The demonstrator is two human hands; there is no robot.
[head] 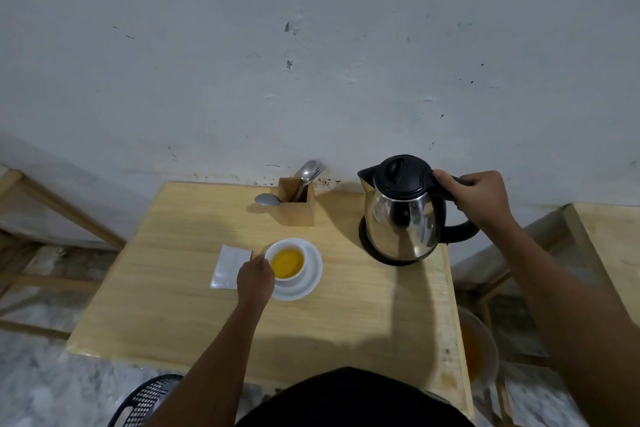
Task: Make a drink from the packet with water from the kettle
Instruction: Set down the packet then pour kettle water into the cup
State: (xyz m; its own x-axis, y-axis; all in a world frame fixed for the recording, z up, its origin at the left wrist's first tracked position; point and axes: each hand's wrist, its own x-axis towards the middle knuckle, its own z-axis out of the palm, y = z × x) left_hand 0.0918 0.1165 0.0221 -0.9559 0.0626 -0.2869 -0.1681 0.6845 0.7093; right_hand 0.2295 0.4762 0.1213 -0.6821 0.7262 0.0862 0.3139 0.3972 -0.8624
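Observation:
A white cup holding orange-yellow liquid stands on a white saucer in the middle of the wooden table. My left hand is at the cup's left side, fingers closed at its rim or handle. A white packet lies flat just left of the saucer, partly under my hand. The steel kettle with a black lid sits upright on its base at the table's right back. My right hand is wrapped around the kettle's black handle.
A wooden cutlery holder with spoons and a fork stands at the back by the wall, and a loose spoon lies to its left. A bowl sits low to the right of the table. A dark plastic basket is at the lower left.

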